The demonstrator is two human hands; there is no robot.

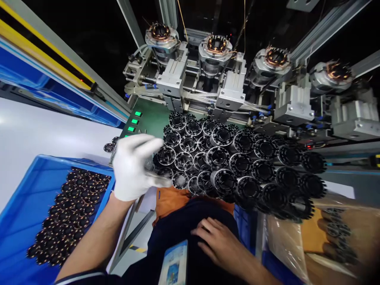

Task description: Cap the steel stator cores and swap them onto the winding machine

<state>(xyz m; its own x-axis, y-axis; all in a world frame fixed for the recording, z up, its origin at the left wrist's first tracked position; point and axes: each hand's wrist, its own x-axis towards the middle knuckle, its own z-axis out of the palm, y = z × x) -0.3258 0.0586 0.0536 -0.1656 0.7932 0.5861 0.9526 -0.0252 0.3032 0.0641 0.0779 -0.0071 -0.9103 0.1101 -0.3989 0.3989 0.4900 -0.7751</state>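
Observation:
My left hand [130, 166], in a white glove, is at the left end of a block of black ring-shaped stator cores [184, 161]. Its thumb and fingers curve round a stator core [164, 156] at that end; motion blurs the fingertips, and the palm hides part of the grip. The cores stand packed in rows with their toothed openings facing me. My bare right hand [216, 241] lies on my dark clothing at the lap, fingers spread, holding nothing.
Behind the cores stands a winding machine [231, 89] with several copper-wound stators [218, 43] on its heads. Green-lit buttons [134, 121] sit at its left. A blue bin [18, 213] holds wound stators at left; a plastic-lined box [314, 253] is at right.

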